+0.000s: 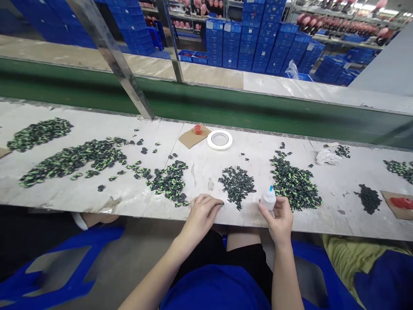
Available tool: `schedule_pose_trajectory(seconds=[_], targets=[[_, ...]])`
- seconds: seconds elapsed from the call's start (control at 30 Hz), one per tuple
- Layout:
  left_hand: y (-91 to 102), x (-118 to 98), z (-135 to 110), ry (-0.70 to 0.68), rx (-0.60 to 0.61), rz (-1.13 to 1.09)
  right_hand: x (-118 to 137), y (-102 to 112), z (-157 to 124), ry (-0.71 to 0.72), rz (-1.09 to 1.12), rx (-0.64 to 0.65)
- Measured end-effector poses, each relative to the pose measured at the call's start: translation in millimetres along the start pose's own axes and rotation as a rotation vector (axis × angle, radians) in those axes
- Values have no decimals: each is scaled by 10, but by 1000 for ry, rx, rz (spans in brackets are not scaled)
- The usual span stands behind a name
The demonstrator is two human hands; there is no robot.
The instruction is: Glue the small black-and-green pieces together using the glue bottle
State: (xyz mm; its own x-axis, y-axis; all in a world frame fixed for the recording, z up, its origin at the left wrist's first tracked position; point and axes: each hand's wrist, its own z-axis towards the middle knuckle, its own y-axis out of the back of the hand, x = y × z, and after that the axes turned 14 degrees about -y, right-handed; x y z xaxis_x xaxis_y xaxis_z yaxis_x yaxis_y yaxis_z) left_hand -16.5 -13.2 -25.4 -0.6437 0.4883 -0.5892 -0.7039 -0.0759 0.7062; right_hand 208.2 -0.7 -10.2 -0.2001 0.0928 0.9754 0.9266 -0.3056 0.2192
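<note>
Left hand (202,212): back of the hand uppermost, forearm slanting in from the lower left, fingers bent and pointing right above the near edge of the table (254,137). Thumb and forefinger are pinched on a small dark piece (222,204), which shows at the very tips (most of it is covered, so its full shape cannot be told).

Right hand (281,218): forearm nearly straight up from below, wrist upright, palm turned inward. Thumb on the near left side and curled fingers on the right are closed around a white bottle (268,199), its blue nozzle (271,188) uppermost. Whether the bottle's base touches the table cannot be told.

Between the two sets of fingers and slightly forward lies a heap of small dark pieces (238,184). Just beyond the right fingers is a dark-and-green pile (295,183); forward and left of the left fingers is another, looser pile (171,178). Farther forward of the left fingertips, a roll of white tape (209,140) lies flat, beside a piece of cardboard (189,140) bearing a small red container (198,129)
</note>
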Motion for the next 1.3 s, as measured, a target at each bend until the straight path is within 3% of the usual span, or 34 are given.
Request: schedule_pose_trajectory(seconds=[0.13, 0.33, 0.53, 0.67, 1.3], targets=[[-109, -56, -56, 20, -92, 167, -59, -51, -54, 0, 135, -55], [-133, -31, -70, 69, -125, 46, -141, -175, -94, -50, 206, -17], [-131, -22, -51, 118, -182, -32, 48, -374, -153, -70, 74, -115], [-140, -20, -50, 120, -207, -45, 88, -442, -160, -37, -41, -108], [-143, -66, -27, 205, -255, -139, 80, -485, -158, 29, -126, -61]])
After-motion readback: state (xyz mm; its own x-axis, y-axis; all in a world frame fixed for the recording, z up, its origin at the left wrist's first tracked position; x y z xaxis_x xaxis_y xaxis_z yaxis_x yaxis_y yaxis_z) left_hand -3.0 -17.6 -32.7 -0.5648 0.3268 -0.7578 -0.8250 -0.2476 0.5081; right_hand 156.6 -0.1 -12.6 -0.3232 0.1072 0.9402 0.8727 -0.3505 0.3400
